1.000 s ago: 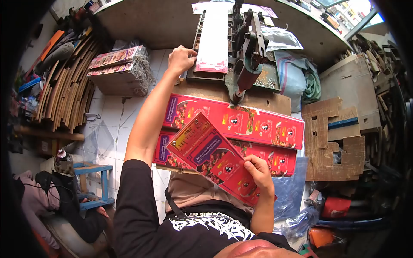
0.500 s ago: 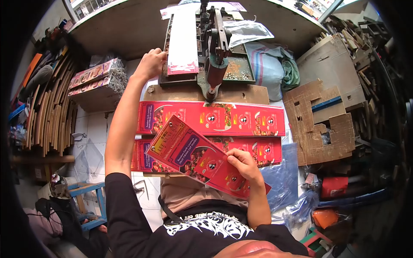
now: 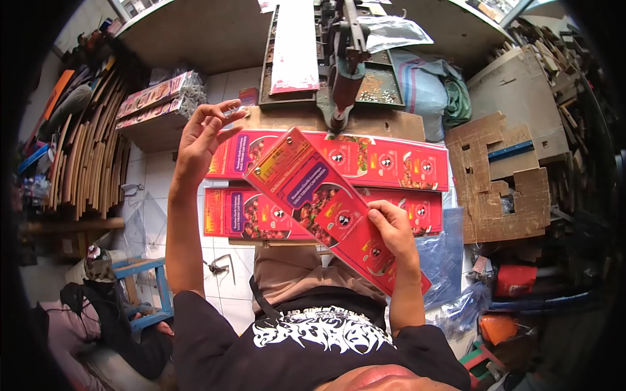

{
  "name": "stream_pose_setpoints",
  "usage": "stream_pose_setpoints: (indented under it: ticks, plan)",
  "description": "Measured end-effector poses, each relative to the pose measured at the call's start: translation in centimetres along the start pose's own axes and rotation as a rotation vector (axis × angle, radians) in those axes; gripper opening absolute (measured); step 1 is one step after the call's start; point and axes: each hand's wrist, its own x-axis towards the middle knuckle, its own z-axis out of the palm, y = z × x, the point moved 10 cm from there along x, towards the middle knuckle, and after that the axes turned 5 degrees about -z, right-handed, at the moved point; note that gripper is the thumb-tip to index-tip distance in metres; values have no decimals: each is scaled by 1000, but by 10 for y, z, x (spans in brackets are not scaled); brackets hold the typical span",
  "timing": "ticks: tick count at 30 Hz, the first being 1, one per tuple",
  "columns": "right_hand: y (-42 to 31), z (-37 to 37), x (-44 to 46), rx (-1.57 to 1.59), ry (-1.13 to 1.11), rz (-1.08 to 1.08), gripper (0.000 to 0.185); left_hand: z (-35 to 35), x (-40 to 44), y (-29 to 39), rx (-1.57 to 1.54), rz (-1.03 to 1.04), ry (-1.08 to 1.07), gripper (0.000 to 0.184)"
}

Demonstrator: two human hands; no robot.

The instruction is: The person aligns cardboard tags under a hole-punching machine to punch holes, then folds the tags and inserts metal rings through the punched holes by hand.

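My right hand (image 3: 395, 232) grips a long red printed strip (image 3: 329, 215) with food pictures, thumb on top. The strip is held at a slant, with two small eyelets near its upper end. Raised at the left, my left hand (image 3: 203, 133) pinches a small pale, shiny piece (image 3: 231, 113) between fingers and thumb; its exact kind is too small to make out. Below the held strip lie two red printed strips or stacks, an upper one (image 3: 417, 159) and a lower one (image 3: 218, 215), partly covered by it.
A hand-lever press (image 3: 345, 72) stands beyond the strips, beside a compartment tray (image 3: 293, 101) carrying a white strip (image 3: 293, 49). Bundled printed strips (image 3: 153, 98) sit on a box at left. Cut brown board (image 3: 482, 189) leans at right; a blue stool frame (image 3: 160, 287) stands lower left.
My left hand has come back from the tray's edge toward me, now with a small shiny piece in its fingers. My right hand still holds the strip, tilted more steeply.
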Motion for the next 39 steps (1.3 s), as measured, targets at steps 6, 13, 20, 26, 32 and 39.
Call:
stream_pose_setpoints:
  ticks: [6, 13, 20, 26, 32, 39]
  plan:
    - [-1, 5, 2, -69, -7, -17, 16, 50, -56, -52, -174, -118, -24, 8]
    - [-35, 14, -6, -434, 93, -236, 17, 69, -79, -87, -335, -217, 90, 7]
    - [-113, 63, 8, -514, 50, -653, 31, 73, -89, -90, -192, -105, 185, 10]
    - [-150, 117, 27, -440, -179, -824, 27, 90, -98, -76, -104, -65, 182, 8]
    - [-140, 131, 27, -574, -299, -977, 19, 84, -107, -91, 19, -78, 201, 11]
    - [-135, 98, 21, -407, -32, -820, 16, 103, -112, -63, 26, 98, 301, 46]
